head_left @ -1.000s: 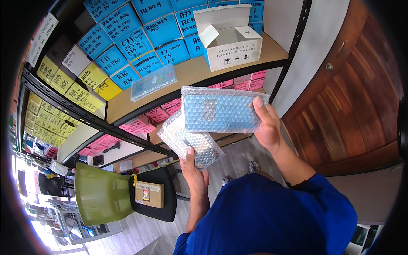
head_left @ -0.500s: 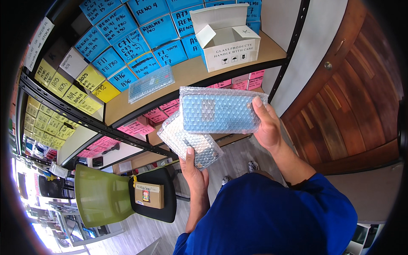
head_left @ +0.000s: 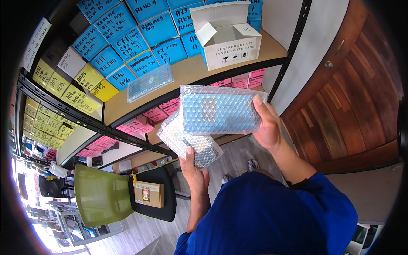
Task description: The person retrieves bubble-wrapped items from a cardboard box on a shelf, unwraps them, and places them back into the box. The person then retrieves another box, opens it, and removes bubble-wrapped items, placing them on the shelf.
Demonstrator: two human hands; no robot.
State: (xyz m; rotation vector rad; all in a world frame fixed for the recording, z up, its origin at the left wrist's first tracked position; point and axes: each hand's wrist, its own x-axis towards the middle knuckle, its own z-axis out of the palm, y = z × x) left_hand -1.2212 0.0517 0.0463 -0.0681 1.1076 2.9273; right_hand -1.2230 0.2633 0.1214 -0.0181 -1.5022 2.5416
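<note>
My right hand (head_left: 268,123) grips the right end of a blue flat pack in bubble wrap (head_left: 225,112), thumb on its top face. My left hand (head_left: 194,170) is closed on a white flat pack in bubble wrap (head_left: 180,135), held lower and tilted, its upper right part hidden under the blue pack. What is inside either wrapper I cannot make out. Beyond my hands, another bubble-wrapped pack (head_left: 149,83) lies at the shelf's front edge. An open white carton (head_left: 231,55) stands on the same shelf with its flaps up.
Rows of blue boxes (head_left: 157,29) and yellow boxes (head_left: 55,83) fill the shelf (head_left: 272,51); pink boxes (head_left: 155,112) sit on the level below. At the lower left a green-backed chair (head_left: 102,195) carries a brown cardboard box (head_left: 148,194). A wooden door (head_left: 344,93) stands to the right.
Hardly anything differs. Both packs stay in my hands in nearly the same place, and the blue one has tilted very slightly.
</note>
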